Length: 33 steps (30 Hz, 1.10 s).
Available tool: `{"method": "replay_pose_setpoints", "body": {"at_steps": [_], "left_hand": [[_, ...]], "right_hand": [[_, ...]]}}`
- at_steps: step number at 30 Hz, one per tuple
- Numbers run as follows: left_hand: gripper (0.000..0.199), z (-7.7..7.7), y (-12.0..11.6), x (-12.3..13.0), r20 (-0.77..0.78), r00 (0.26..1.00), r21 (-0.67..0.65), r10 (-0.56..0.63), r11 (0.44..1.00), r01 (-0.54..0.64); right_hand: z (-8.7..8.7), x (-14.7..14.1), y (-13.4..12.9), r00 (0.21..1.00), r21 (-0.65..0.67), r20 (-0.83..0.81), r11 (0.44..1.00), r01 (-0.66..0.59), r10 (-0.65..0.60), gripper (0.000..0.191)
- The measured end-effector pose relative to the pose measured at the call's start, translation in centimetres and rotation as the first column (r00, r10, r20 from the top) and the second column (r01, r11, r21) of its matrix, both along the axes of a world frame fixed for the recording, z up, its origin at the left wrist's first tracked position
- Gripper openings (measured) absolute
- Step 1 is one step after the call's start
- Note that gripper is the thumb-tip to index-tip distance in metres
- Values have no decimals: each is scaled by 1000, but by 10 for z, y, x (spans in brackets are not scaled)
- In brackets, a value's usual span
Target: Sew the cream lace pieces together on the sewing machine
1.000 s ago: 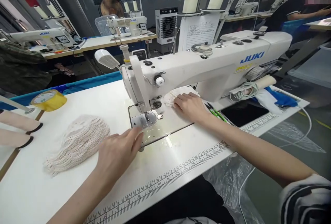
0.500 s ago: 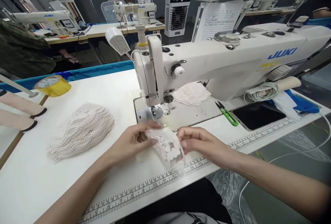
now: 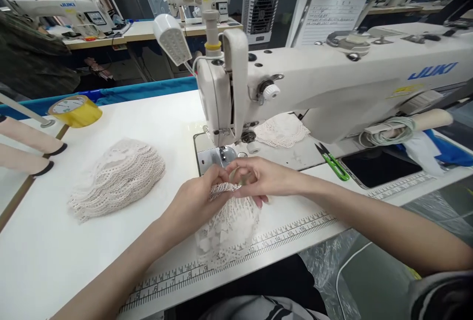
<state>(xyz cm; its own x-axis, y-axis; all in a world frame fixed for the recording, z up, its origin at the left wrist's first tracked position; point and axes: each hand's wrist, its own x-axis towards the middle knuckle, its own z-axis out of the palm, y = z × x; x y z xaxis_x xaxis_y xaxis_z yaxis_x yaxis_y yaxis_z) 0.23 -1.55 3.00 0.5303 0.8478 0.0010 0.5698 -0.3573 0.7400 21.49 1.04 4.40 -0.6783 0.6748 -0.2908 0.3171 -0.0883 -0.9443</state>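
A pale lace piece hangs from both hands over the front of the table, its lower edge lying across the printed ruler. My left hand pinches its top edge from the left. Close beside it, my right hand pinches the same edge, fingers curled. Just behind the hands are the needle and presser foot of the white sewing machine. A stack of similar lace pieces rests to the left. Another lace piece lies flat under the machine's arm.
Green thread snips and a dark-screened phone or tablet lie at the right. Yellow tape and thread cones are at the left. A ruler strip runs along the front edge. Other machines stand behind.
My hands have come closer together and now pinch the lace along its top edge. The lace hangs more spread out and further left. The camera view has shifted slightly.
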Motion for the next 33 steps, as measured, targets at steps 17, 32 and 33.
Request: {"method": "replay_pose_setpoints", "body": {"at_steps": [17,32,33], "left_hand": [[11,-26,3,-10,-129,983,722,134,692,0],[10,-24,1,-8,-86,995,750,46,660,35],[10,-24,1,-7,-83,996,753,45,657,33]], "right_hand": [[-33,-8,-1,996,764,-38,640,81,-81,14],[-33,-6,-6,1000,854,-16,520,19,-9,20],[-33,-6,-6,1000,855,-25,517,27,-11,20]]}}
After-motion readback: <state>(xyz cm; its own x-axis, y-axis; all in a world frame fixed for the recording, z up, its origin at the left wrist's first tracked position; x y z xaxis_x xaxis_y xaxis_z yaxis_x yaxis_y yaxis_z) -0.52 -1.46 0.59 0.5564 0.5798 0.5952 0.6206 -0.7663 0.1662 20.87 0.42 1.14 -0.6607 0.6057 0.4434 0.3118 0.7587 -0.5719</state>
